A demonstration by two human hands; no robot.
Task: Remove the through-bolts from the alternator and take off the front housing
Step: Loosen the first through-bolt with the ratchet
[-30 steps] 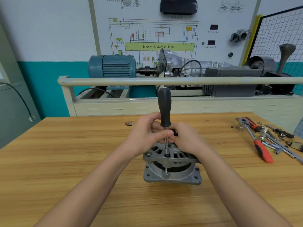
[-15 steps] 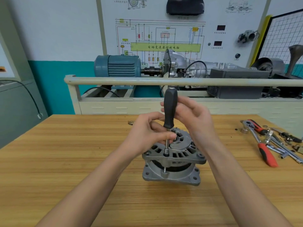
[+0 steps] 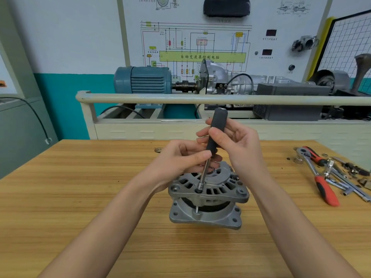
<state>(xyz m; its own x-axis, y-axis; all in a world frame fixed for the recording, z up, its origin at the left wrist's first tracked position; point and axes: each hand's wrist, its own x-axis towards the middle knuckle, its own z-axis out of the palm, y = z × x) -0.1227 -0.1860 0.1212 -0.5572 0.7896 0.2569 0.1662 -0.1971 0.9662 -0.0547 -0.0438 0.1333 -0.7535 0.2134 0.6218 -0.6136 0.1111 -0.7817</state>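
Observation:
A grey alternator (image 3: 208, 199) stands upright on the wooden bench (image 3: 80, 197), its slotted housing on top. A nut driver with a black handle (image 3: 216, 133) and steel shaft leans to the right, its socket seated on a through-bolt at the housing's front rim (image 3: 199, 186). My left hand (image 3: 180, 163) pinches the lower end of the handle where the shaft begins. My right hand (image 3: 236, 145) wraps loosely around the handle's middle with thumb and fingers. A bolt shank shows in the gap between the housings (image 3: 197, 209).
A red-handled ratchet (image 3: 321, 183), extension bars and several small sockets and parts lie at the bench's right edge. Behind the bench stands a cream rail (image 3: 200, 99) with a blue motor (image 3: 144, 80), a gearbox rig and a wiring-diagram board.
My right hand left the alternator top and rose to grasp the driver handle. The driver now tilts to the right instead of standing straight.

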